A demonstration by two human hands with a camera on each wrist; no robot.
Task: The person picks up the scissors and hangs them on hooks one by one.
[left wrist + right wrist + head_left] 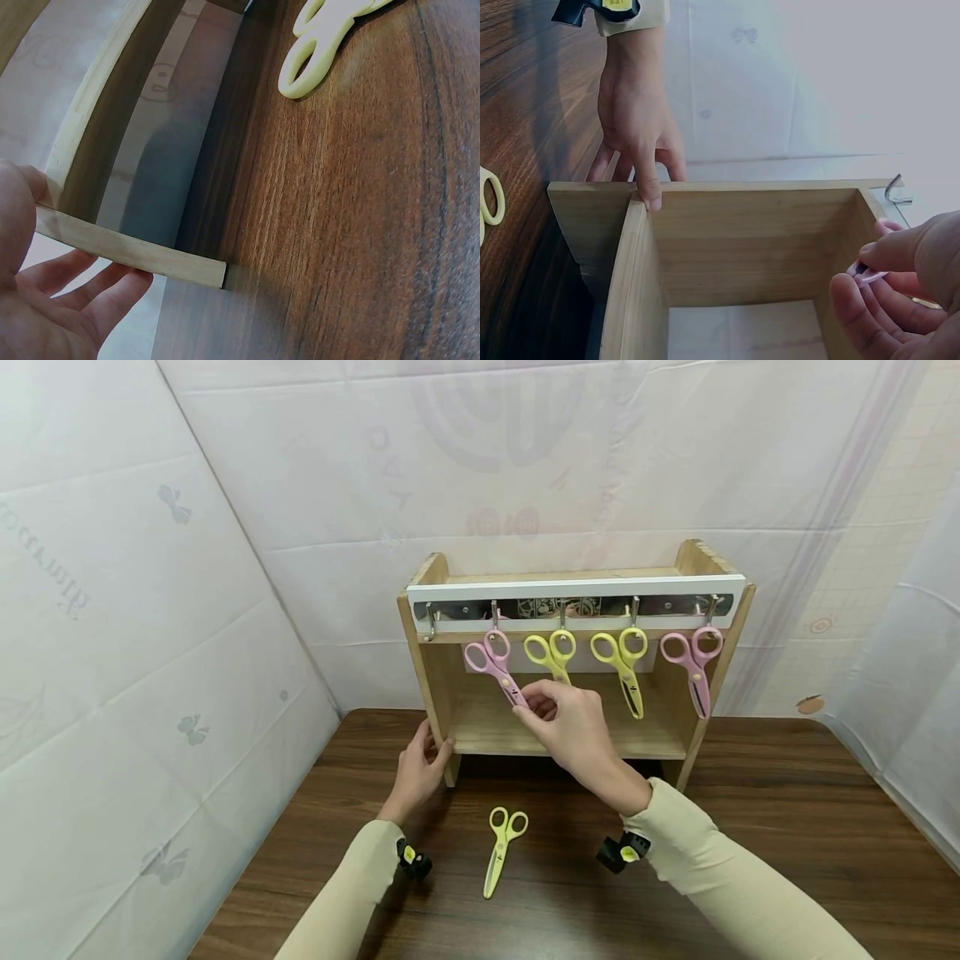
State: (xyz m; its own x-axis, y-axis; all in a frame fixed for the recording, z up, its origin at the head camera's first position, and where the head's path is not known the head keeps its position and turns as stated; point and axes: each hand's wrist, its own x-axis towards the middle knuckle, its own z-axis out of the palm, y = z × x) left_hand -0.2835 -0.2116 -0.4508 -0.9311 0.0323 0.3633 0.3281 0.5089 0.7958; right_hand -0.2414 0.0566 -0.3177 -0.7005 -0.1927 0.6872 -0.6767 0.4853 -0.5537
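The dark wood worktop (787, 827) carries a small wooden rack (442, 693) with a white rail of metal hooks (577, 587) across its top front. The left hand (417, 770) steadies the rack at its left upright, the thumb on the front face and the fingers laid fairly straight around the outer side (the right wrist view shows this best: hand (634, 127) wrapped over the corner of the board (600, 225)). That brace looks worth keeping firm, since the rack seems light enough to slide when a hanging thing is tugged.

The right hand (570, 722) pinches the blade end of the pink scissors (493, 668), thumb and forefinger closed on the tip while one handle ring sits over the second hook from the left. To do this step cleanly, the grip probably wants to stay low on the closed blades and guide the ring along the hook's curve without twisting, so the neighbouring pair is not knocked.

As for what the rack holds: four pairs hang from the rail, namely the pinched pink one, two yellow scissors (552, 653) (624, 664) and another pink pair (693, 664) at the right end. The leftmost hook (430, 620) is bare. The shelf inside (487, 731) shows nothing on it. One more yellow pair (501, 847) lies flat on the worktop between the forearms, well apart from either hand.
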